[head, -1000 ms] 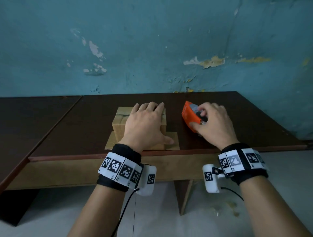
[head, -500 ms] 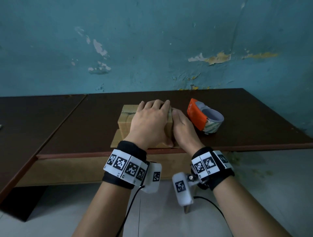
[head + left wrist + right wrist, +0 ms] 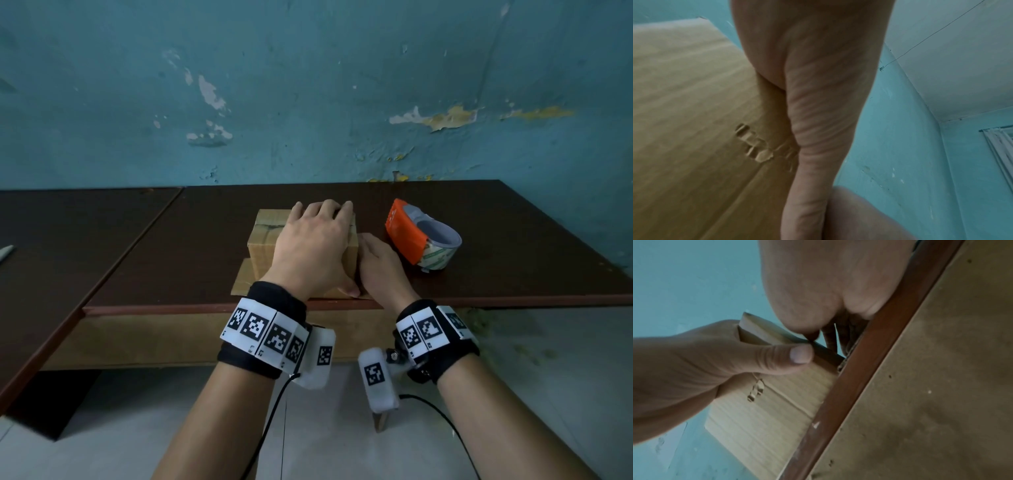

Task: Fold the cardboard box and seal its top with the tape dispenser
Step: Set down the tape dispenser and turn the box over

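Observation:
A small cardboard box (image 3: 263, 240) stands near the front edge of the dark table (image 3: 205, 246), with one flap (image 3: 244, 281) lying flat on the table in front of it. My left hand (image 3: 315, 246) lies palm down on the box top, and its thumb (image 3: 797, 353) is laid against the near right corner. My right hand (image 3: 376, 270) rests flat against the box's right side, fingers straight. The orange tape dispenser (image 3: 407, 236) with its white roll lies on the table right of the box, untouched. The left wrist view shows the box face (image 3: 684, 113) beside the thumb.
A second dark table (image 3: 68, 240) adjoins on the left, with a pale object (image 3: 5, 251) at its far left edge. The teal wall (image 3: 308, 102) closes off the back. The table's reddish front edge (image 3: 859, 369) runs just under both wrists.
My right hand has let go of the tape dispenser and moved left to the box's right side. The dispenser now lies alone on the table. My left hand has stayed on the box top.

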Demonstrator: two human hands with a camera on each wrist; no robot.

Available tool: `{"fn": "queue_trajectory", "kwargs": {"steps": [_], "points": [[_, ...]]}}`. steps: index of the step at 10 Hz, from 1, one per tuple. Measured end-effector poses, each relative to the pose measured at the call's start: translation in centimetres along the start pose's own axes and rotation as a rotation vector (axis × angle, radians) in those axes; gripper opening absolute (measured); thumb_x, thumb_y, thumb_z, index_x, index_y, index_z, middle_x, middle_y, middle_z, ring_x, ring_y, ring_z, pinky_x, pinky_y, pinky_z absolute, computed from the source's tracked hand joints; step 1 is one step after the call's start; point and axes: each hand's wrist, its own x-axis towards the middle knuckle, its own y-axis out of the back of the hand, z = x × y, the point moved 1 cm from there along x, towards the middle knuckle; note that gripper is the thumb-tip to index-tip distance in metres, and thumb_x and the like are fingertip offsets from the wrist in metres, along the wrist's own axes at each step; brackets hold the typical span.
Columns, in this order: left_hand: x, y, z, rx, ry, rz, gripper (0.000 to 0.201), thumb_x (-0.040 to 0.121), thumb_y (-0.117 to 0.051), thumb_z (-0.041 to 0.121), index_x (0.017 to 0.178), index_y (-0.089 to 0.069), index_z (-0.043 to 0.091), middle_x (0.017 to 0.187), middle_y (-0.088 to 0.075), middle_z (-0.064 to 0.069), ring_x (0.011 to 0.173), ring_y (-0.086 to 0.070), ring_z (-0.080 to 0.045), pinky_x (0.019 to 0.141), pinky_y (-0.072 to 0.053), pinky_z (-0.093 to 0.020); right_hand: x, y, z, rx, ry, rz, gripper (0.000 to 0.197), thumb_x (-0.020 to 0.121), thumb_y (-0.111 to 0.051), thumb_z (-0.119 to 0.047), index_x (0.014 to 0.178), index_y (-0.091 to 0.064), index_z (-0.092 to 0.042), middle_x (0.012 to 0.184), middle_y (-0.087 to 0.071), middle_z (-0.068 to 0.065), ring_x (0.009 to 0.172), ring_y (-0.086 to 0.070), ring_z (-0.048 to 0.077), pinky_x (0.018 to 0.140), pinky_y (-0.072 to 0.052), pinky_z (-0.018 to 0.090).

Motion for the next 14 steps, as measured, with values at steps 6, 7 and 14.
{"fn": "queue_trajectory", "kwargs": {"steps": [6, 7, 14], "points": [[-0.1, 0.0, -0.1, 0.0, -0.009, 0.017, 0.142, 0.051, -0.086, 0.075, 0.163, -0.02, 0.016, 0.155, -0.042, -0.003, 0.145, -0.039, -0.026, 0.126, -0.021, -0.051, -0.2, 0.1, -0.9, 0.021, -0.032, 0.013, 0.035, 0.108, -0.038, -0.027, 0.113, -0.068, -0.01, 0.107, -0.067, -0.004, 0.1, -0.061, 0.014, 0.09, -0.047, 0.04], [0.0, -0.1, -0.1, 0.001, -0.009, 0.02, 0.142, 0.051, -0.086, 0.074, 0.163, -0.021, 0.016, 0.155, -0.042, -0.004, 0.145, -0.04, -0.027, 0.126, -0.021, -0.051, -0.4, 0.0, -1.3, -0.01, -0.023, -0.027, 0.041, 0.111, -0.031, -0.031, 0.126, -0.063, -0.01, 0.118, -0.065, 0.002, 0.112, -0.057, 0.015, 0.101, -0.043, 0.037], [-1.6, 3.6, -3.2, -0.268, 0.135, 0.317, 0.123, 0.054, -0.083, 0.072, 0.157, -0.034, 0.026, 0.142, -0.049, -0.001, 0.131, -0.045, -0.024, 0.113, -0.038, -0.045, 0.7, 2.5, -0.2, 0.446, -0.138, 0.083, 0.045, 0.11, -0.033, -0.04, 0.124, -0.066, -0.012, 0.127, -0.068, 0.007, 0.12, -0.062, 0.017, 0.109, -0.046, 0.042]]}}
